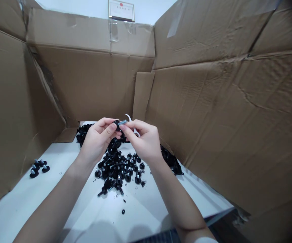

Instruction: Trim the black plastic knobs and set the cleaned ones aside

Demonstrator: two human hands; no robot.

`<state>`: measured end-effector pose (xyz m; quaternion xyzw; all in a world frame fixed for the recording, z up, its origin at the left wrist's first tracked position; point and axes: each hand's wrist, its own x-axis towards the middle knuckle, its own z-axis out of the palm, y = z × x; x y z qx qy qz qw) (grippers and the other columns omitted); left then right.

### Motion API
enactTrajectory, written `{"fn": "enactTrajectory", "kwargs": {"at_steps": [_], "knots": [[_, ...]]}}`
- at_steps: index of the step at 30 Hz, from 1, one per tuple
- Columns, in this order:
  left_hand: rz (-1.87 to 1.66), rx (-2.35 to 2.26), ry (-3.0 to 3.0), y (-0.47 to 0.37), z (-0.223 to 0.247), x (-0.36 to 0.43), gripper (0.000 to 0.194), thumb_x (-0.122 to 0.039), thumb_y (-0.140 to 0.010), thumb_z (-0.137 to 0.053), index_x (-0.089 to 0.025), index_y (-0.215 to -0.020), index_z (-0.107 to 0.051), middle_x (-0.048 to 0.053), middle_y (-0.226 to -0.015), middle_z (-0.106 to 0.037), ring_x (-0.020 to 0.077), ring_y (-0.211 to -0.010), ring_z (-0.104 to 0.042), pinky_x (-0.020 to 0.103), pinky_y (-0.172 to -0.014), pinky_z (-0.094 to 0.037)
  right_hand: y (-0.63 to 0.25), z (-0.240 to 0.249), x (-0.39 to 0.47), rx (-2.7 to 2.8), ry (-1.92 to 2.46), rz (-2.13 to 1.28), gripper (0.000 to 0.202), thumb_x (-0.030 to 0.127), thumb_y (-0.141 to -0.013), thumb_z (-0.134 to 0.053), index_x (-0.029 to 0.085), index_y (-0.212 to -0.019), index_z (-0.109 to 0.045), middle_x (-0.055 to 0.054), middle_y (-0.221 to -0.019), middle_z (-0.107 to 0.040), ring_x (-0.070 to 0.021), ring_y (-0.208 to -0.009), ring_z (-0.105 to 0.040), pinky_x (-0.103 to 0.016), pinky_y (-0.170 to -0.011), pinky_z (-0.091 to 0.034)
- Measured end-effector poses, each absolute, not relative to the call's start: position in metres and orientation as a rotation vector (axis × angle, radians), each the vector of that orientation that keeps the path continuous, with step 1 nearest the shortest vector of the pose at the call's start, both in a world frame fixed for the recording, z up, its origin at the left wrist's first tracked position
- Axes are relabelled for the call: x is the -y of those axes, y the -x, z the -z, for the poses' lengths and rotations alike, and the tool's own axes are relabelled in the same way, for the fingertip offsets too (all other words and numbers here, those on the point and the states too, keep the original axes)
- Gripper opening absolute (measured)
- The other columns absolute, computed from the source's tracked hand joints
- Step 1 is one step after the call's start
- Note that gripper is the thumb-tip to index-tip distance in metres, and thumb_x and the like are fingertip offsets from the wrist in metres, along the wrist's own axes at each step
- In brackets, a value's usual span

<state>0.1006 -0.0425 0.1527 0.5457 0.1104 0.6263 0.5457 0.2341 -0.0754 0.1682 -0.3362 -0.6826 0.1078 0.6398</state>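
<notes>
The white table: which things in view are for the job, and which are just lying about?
Probably for the job:
bolt with black base, in left hand and right hand
similar pieces heaped below
small group at left

Probably just lying about:
black plastic at right
loose black ring in front

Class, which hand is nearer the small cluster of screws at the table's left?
Left. The left hand is to the right of the screw cluster and beyond it; the right hand is farther right.

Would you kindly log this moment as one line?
left hand: on black disc | right hand: at its metal stud | table: pile of similar parts, smaller cluster at left
</notes>
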Motion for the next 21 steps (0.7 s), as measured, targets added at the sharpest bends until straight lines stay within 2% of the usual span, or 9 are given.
{"fn": "enactTrajectory", "kwargs": {"at_steps": [4, 8, 12, 17, 21], "knots": [[-1.526, -0.287, -1.285, -0.102, -0.150, 0.042, 0.018, -0.026, -0.070, -0.078, -0.016, -0.084, -0.070, 0.000, -0.076, -0.070, 0.0071, -0.063, -0.065, 0.017, -0.064, -0.055, -0.235, -0.169, 0.076, 1.540, 0.833, -0.341, 0.009, 0.024, -0.078, -0.065, 0.018, -0.073, -0.071, 0.001, -0.065, -0.066, -0.0102, -0.060, -0.056, -0.023, -0.055, -0.045], [-1.550, -0.307, -1.279, -0.102, -0.148, 0.041, 0.019, -0.025, -0.071, -0.077, -0.017, -0.086, -0.069, 0.001, -0.078, -0.071, 0.0082, -0.067, -0.066, 0.018, -0.068, -0.056, -0.232, -0.168, 0.077, 1.506, 0.874, -0.256, 0.011, 0.021, -0.077, -0.063, 0.018, -0.068, -0.069, 0.001, -0.064, -0.066, -0.0101, -0.061, -0.055, -0.022, -0.053, -0.044], [-1.555, -0.318, -1.291, -0.101, -0.148, 0.039, 0.020, -0.026, -0.070, -0.078, -0.016, -0.085, -0.069, 0.001, -0.079, -0.071, 0.0097, -0.071, -0.067, 0.020, -0.069, -0.056, -0.230, -0.167, 0.077, 1.514, 0.890, -0.164, 0.009, 0.015, -0.076, -0.062, 0.018, -0.072, -0.070, 0.001, -0.068, -0.066, -0.0088, -0.059, -0.054, -0.021, -0.052, -0.044], [-1.550, -0.273, -1.315, -0.098, -0.152, 0.040, 0.016, -0.026, -0.072, -0.077, -0.017, -0.083, -0.069, 0.001, -0.084, -0.071, 0.0090, -0.075, -0.067, 0.018, -0.071, -0.056, -0.227, -0.163, 0.073, 1.599, 0.811, -0.065, 0.021, 0.018, -0.085, -0.055, 0.020, -0.097, -0.071, -0.003, -0.086, -0.067, -0.0114, -0.074, -0.061, -0.023, -0.062, -0.051], [-1.547, -0.314, -1.343, -0.093, -0.157, 0.046, 0.014, -0.025, -0.073, -0.076, -0.017, -0.083, -0.069, 0.001, -0.084, -0.072, 0.0082, -0.071, -0.066, 0.017, -0.069, -0.056, -0.224, -0.159, 0.068, 1.573, 0.700, -0.100, 0.018, 0.020, -0.086, -0.056, 0.022, -0.094, -0.072, -0.004, -0.093, -0.070, -0.0140, -0.082, -0.066, -0.028, -0.073, -0.054]]}}
